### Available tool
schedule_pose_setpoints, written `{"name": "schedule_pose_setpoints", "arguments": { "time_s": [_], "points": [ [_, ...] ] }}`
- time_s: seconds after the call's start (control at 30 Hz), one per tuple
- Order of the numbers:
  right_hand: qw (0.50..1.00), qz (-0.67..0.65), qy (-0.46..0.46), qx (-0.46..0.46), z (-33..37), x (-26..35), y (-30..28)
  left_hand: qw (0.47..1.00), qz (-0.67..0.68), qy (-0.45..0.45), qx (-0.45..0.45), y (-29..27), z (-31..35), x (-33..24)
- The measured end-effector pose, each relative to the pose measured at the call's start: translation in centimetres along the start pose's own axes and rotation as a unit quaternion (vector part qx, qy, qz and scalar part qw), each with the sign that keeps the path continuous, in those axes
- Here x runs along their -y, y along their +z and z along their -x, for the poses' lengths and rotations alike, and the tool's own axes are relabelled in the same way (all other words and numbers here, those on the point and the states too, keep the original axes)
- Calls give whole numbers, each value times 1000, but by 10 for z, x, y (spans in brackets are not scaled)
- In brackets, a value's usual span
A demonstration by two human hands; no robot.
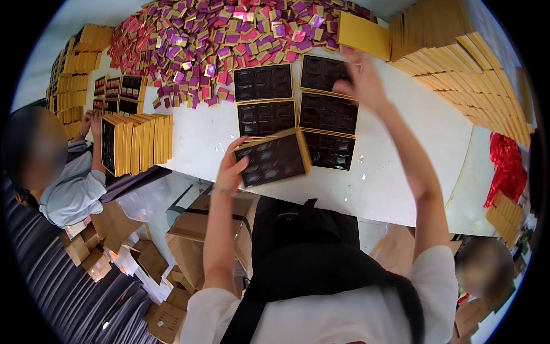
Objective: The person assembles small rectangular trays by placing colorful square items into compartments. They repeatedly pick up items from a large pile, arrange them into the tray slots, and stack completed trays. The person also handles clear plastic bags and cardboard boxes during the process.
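"Tray [275, 159] first: where is it?"

"In my left hand [232, 163], which is closed on its left edge, thumb over the front. It's dark with a gold rim, tilted, raised toward me at the near side of five more trays [266, 118]. Those lie flat in two columns, ahead and to the right of that hand."

"And your right hand [365, 80]?"

"Farther out, over the far end of the right-hand column. It's blurred, so I can't tell how far open it is, or whether it touches or holds anything."

"What's the surface like?"

"White table [412, 149], bare to the right of my hands, speckled with small scraps."

"Around that?"

"Beyond both hands, a heap of purple, red and gold pieces [229, 40]. Just past my right hand, a flat yellow box [364, 35]; right of it, tall yellow stacks [458, 63]. Left of my left hand, upright trays [137, 143] in a row, with a co-worker [71, 198] behind."

"Anything in the way?"

"My held piece covers the near end of the left column. Below my left hand, a carton [189, 223] stands against the table's near side."
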State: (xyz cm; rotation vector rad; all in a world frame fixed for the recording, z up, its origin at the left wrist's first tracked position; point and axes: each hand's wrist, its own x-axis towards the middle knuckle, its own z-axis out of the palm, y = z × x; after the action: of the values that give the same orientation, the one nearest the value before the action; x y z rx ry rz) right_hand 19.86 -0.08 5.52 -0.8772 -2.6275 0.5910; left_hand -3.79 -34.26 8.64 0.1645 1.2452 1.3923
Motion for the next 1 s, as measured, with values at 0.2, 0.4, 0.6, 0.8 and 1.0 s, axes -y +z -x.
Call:
{"name": "schedule_pose_setpoints", "arguments": {
  "time_s": [0.2,0.4,0.6,0.8,1.0],
  "points": [
    [956,267,96,68,-73,-150,6,971,1,11,-241,-159,69,8],
    [956,268,108,44,-94,-114,-15,935,-119,145,-301,-202,-14,-32],
    [869,-389,258,164,-54,-38,-61,850,-377,198,-310,-236,-110,-35],
    [584,-639,346,362,-13,115,30,792,-453,155,-380,-181,-154,-58],
    [764,-304,-22,569,-72,312,162,829,-383,249,-322,-226,-131,-76]
  ]
}}
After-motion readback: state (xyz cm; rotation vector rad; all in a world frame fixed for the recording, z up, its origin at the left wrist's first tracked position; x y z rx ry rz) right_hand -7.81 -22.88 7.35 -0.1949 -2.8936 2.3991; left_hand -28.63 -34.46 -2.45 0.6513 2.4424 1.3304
